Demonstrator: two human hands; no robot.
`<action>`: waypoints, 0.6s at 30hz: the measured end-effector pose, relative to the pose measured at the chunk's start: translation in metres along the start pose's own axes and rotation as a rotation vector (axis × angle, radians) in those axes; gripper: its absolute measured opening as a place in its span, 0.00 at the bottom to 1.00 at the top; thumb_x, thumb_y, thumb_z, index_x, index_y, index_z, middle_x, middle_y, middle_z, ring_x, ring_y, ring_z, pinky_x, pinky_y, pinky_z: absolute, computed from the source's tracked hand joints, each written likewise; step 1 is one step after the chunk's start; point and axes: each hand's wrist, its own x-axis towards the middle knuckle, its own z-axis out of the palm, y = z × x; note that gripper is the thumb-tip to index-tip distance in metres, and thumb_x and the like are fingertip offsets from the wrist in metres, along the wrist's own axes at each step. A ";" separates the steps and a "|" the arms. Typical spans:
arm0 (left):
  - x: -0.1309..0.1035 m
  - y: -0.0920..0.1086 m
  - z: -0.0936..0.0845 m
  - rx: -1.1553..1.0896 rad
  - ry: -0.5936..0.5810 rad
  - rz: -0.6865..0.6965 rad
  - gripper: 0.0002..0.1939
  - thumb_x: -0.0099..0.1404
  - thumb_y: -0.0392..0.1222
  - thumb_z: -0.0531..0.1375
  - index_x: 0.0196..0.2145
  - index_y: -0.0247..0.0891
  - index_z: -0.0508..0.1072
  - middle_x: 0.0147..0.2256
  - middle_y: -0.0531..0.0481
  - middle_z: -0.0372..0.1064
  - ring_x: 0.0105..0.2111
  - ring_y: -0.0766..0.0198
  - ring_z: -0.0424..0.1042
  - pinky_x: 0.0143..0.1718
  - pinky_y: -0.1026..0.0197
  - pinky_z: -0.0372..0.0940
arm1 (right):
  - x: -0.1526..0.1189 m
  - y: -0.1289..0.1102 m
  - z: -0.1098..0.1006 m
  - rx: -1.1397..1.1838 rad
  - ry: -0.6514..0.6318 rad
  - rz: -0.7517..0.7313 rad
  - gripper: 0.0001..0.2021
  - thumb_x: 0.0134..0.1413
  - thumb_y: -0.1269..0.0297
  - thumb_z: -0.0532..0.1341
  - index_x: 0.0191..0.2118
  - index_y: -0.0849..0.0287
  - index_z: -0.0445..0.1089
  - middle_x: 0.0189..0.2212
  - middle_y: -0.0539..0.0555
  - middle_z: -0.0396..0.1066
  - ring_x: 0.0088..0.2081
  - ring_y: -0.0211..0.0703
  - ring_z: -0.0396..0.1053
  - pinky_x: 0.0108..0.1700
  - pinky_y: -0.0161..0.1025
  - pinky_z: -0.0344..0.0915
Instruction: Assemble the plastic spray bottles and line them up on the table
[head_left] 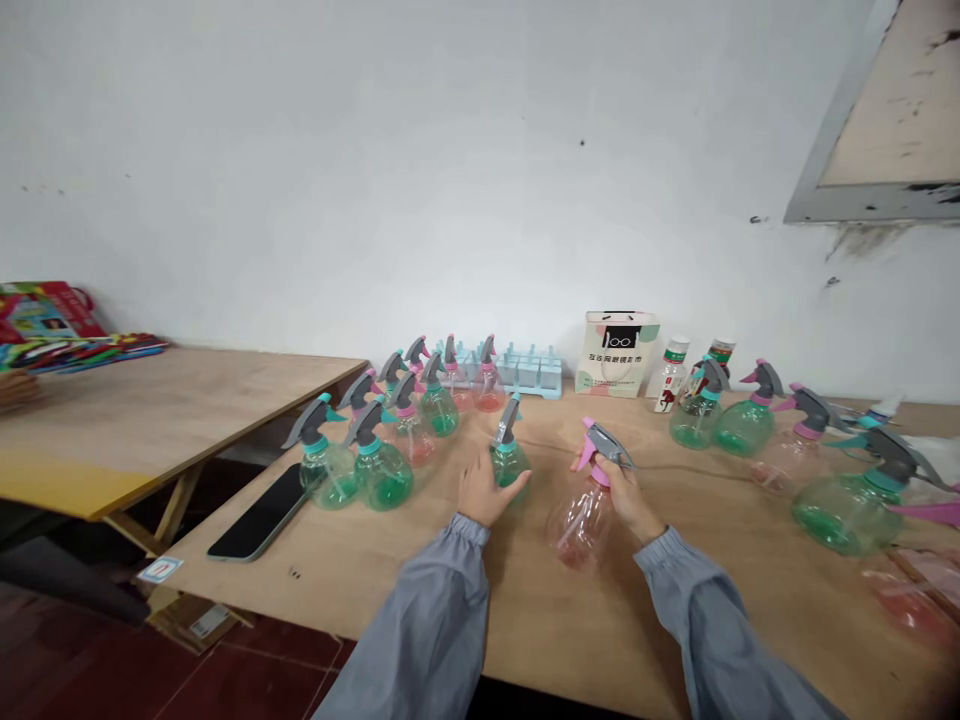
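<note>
My right hand (630,500) is closed around the neck of a clear spray bottle (581,525) with a pink collar, pink nozzle and grey head. The bottle tilts slightly and has a little reddish tint low inside. My left hand (486,487) is at the near left side of a green-tinted spray bottle (511,462) with a teal collar. Its thumb stretches out to the right in front of that bottle; the fingertips are partly hidden, and I cannot tell how firmly they touch. The green bottle stands upright on the wooden table (420,570).
Several pink and green spray bottles (384,475) stand in a group at the left, more (742,428) at the right. A phone (259,515) lies near the left edge. Behind are a pale blue mold (536,372), a paper bag (616,355) and a white bottle (670,378).
</note>
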 end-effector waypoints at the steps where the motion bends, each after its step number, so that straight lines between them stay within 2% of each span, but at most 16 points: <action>1: 0.000 0.000 0.000 -0.002 -0.001 -0.003 0.41 0.57 0.60 0.64 0.61 0.35 0.59 0.49 0.35 0.73 0.53 0.44 0.72 0.52 0.48 0.67 | 0.000 0.001 -0.002 -0.031 -0.003 -0.009 0.20 0.48 0.41 0.61 0.32 0.53 0.77 0.32 0.55 0.78 0.38 0.48 0.74 0.38 0.42 0.72; 4: 0.000 0.001 -0.001 -0.002 -0.021 -0.025 0.42 0.57 0.59 0.64 0.62 0.33 0.58 0.49 0.34 0.73 0.55 0.43 0.71 0.53 0.48 0.66 | 0.002 0.003 -0.014 -0.163 0.064 -0.043 0.21 0.49 0.40 0.62 0.37 0.53 0.77 0.39 0.55 0.78 0.46 0.50 0.74 0.47 0.44 0.71; 6: 0.000 0.001 -0.002 -0.006 -0.042 -0.033 0.43 0.58 0.60 0.63 0.63 0.33 0.57 0.50 0.34 0.72 0.55 0.43 0.71 0.53 0.47 0.66 | 0.005 0.003 -0.029 -0.230 0.105 -0.052 0.22 0.48 0.40 0.64 0.40 0.52 0.77 0.41 0.55 0.78 0.47 0.50 0.73 0.50 0.45 0.70; 10: 0.001 0.002 -0.005 -0.027 -0.047 -0.020 0.43 0.58 0.59 0.63 0.64 0.34 0.56 0.50 0.35 0.72 0.55 0.44 0.71 0.54 0.47 0.66 | 0.011 0.001 -0.074 -0.276 0.197 -0.095 0.26 0.46 0.39 0.65 0.43 0.54 0.75 0.41 0.56 0.78 0.42 0.49 0.75 0.47 0.46 0.71; 15: 0.000 0.005 -0.006 -0.020 -0.021 -0.026 0.42 0.58 0.56 0.65 0.62 0.34 0.57 0.47 0.36 0.74 0.54 0.44 0.72 0.52 0.47 0.66 | 0.011 -0.005 -0.140 -0.444 0.489 -0.170 0.24 0.45 0.40 0.66 0.40 0.54 0.68 0.34 0.52 0.75 0.35 0.45 0.72 0.41 0.43 0.70; 18: 0.000 0.004 -0.006 -0.014 -0.022 -0.028 0.40 0.58 0.57 0.65 0.61 0.34 0.58 0.47 0.36 0.74 0.51 0.44 0.73 0.49 0.48 0.68 | 0.014 -0.006 -0.165 -0.473 0.544 -0.189 0.24 0.42 0.39 0.66 0.37 0.54 0.67 0.32 0.51 0.73 0.35 0.45 0.71 0.44 0.46 0.69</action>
